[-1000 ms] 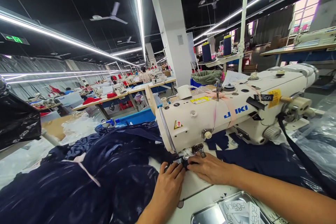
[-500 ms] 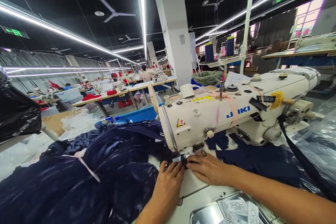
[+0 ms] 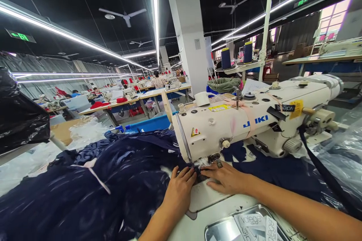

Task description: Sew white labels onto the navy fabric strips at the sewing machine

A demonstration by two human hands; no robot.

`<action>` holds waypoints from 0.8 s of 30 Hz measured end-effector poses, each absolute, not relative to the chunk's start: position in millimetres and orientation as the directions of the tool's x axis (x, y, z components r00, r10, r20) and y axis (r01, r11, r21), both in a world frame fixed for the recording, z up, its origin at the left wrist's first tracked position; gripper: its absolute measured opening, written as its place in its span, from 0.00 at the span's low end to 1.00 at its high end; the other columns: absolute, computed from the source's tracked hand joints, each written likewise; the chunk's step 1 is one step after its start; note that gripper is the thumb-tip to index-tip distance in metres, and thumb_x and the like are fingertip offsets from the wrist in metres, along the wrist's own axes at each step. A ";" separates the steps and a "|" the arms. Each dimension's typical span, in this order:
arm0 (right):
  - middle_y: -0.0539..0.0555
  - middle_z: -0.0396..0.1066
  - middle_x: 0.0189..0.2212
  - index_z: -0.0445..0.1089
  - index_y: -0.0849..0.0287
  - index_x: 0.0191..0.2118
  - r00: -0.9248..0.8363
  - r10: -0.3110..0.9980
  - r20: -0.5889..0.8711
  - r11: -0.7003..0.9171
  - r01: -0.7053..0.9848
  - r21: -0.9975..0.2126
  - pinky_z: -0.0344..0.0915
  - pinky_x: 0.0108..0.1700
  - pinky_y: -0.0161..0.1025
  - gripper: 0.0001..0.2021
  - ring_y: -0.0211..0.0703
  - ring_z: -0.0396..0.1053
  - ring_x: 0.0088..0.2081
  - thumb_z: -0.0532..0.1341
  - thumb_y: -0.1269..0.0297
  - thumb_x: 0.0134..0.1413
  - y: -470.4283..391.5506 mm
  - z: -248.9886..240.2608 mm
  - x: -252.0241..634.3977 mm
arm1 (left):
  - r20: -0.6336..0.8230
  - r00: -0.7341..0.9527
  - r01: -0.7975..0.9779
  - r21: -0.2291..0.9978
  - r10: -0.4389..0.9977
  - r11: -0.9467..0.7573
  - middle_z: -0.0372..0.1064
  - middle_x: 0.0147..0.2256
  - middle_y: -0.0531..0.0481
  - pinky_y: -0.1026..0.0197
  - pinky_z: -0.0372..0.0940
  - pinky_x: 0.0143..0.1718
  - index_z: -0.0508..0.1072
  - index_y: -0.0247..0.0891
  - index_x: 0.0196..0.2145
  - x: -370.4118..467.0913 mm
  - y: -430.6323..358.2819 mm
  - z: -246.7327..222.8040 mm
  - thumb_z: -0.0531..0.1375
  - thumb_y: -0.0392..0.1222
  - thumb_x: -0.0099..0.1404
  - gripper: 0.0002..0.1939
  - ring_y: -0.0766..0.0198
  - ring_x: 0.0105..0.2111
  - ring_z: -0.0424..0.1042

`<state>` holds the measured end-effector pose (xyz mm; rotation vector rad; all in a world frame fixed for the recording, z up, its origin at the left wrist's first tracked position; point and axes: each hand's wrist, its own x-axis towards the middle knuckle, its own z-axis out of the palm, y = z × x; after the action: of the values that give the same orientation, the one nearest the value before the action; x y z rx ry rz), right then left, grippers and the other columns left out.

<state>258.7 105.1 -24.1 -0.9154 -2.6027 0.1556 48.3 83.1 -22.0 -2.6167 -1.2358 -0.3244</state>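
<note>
My left hand point(image 3: 178, 186) lies in front of the needle area of a white sewing machine point(image 3: 209, 130), its fingers stretched forward onto a small piece of navy fabric point(image 3: 198, 177). From the right, my right hand point(image 3: 226, 178) reaches to the same spot. Its fingers are extended over the fabric's edge beside the presser foot, and the thumb is apart below them. The fingertips and machine head hide most of the piece. To the left of my left hand, a large heap of navy garments point(image 3: 85, 192) spreads out, with a pale pink tie point(image 3: 97, 179) on top.
A metal tray point(image 3: 223, 229) with printed labels point(image 3: 250, 224) stands in front of my right forearm. Navy cloth point(image 3: 279, 171) and clear plastic point(image 3: 345, 150) lie right of the machine. A black plastic bag point(image 3: 22, 116) hangs at left. Thread cones point(image 3: 225, 58) stand behind.
My left fingers have edged toward the needle. The pale, shiny strip at their tips is no longer visible. My right hand has barely moved, and the view has shifted slightly.
</note>
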 end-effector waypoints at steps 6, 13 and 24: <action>0.63 0.68 0.44 0.66 0.61 0.49 -0.628 0.713 0.312 0.694 0.695 -0.188 0.62 0.44 0.47 0.17 0.52 0.65 0.44 0.52 0.63 0.56 113.0 -31.6 255.4 | 0.425 0.572 0.820 -0.288 0.701 -0.495 0.69 0.36 0.43 0.49 0.58 0.44 0.71 0.33 0.38 57.2 78.8 -18.9 0.52 0.29 0.56 0.13 0.54 0.40 0.65; 0.67 0.69 0.39 0.68 0.69 0.42 -0.674 0.653 0.345 0.716 0.698 0.009 0.58 0.48 0.51 0.16 0.57 0.63 0.46 0.55 0.61 0.53 104.4 -23.8 248.8 | 0.447 0.464 0.872 -0.381 0.765 -0.307 0.68 0.29 0.41 0.43 0.58 0.42 0.72 0.30 0.39 62.7 76.6 -17.2 0.55 0.30 0.55 0.13 0.51 0.35 0.65; 0.63 0.69 0.34 0.70 0.68 0.33 -0.845 0.487 0.221 0.831 0.526 0.180 0.60 0.46 0.43 0.12 0.48 0.67 0.38 0.53 0.81 0.42 93.7 -10.5 264.1 | 0.396 0.512 0.859 -0.264 0.763 -0.439 0.70 0.36 0.45 0.37 0.50 0.49 0.71 0.41 0.39 57.9 96.7 -12.7 0.56 0.34 0.57 0.11 0.51 0.45 0.63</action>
<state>264.1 93.7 -10.5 -0.7936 -2.8459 -0.3504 57.9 96.7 -12.7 -2.3271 -1.3326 -0.3025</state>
